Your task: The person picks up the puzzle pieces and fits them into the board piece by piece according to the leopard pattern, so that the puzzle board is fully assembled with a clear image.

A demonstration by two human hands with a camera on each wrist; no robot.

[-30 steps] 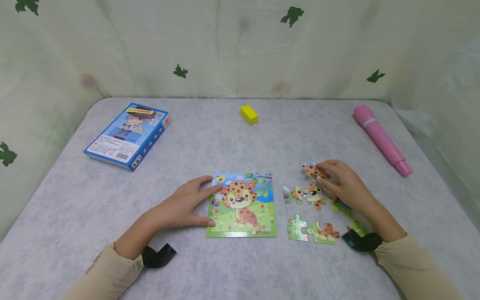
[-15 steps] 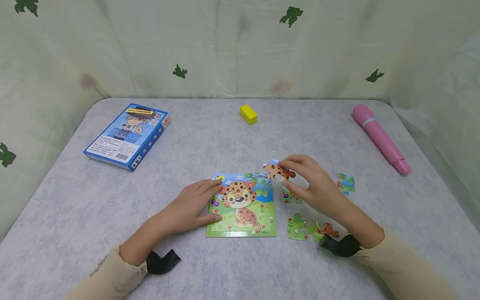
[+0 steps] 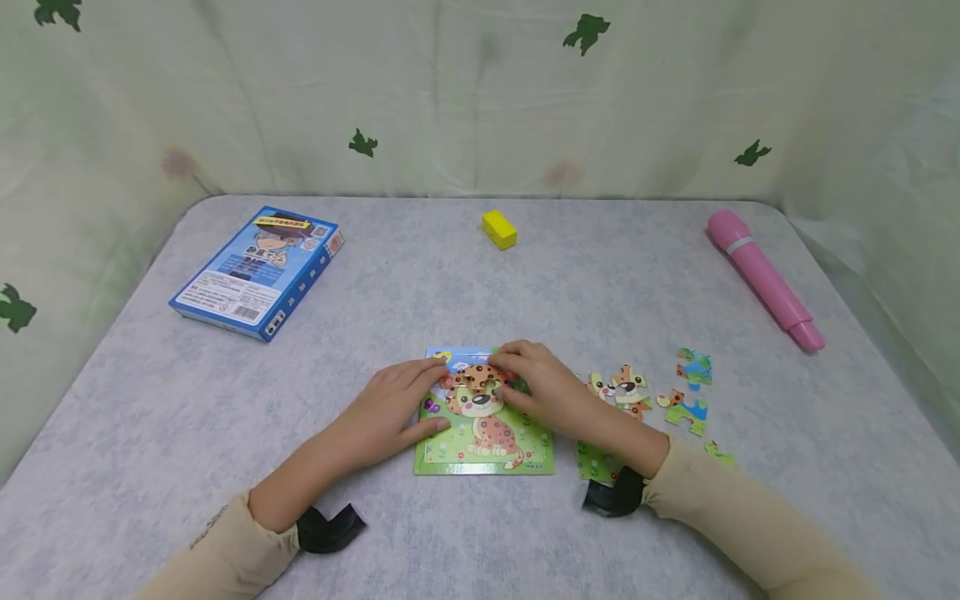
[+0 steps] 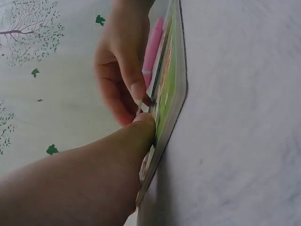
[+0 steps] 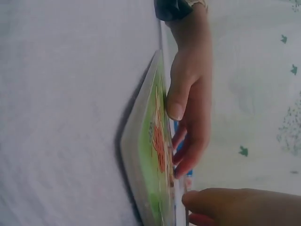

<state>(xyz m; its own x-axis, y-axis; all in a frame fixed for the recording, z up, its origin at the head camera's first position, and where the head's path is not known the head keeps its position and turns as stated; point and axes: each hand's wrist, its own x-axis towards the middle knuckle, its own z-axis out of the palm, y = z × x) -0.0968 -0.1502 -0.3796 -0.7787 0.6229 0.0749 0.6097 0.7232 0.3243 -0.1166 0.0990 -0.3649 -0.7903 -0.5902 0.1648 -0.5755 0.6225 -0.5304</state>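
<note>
A square puzzle board [image 3: 442,457] with a spotted leopard cub picture lies flat in the head view's lower middle. My left hand [image 3: 390,410] rests along its left edge, fingers extended and thumb on the board. Over the cub's head, my right hand [image 3: 555,393] pinches a spotted orange jigsaw piece [image 3: 474,377] between thumb and fingers. In the left wrist view that piece is seen edge-on, close to the board, partly hidden by the left thumb [image 4: 145,123]. Whether it touches the board I cannot tell. Cub-face jigsaw pieces [image 3: 633,390] lie right of the board, partly behind the right forearm.
More loose pieces lie farther right, including a blue-green one [image 3: 696,367] and another [image 3: 688,414]. A blue box [image 3: 255,271] is at the back left, a yellow block [image 3: 499,229] at the back middle, and a pink tube-like object [image 3: 765,279] at the right.
My right hand has carried the spotted piece leftward from the loose pieces to above the board's upper half. The left hand stays at the board's left edge, shifting only slightly.
</note>
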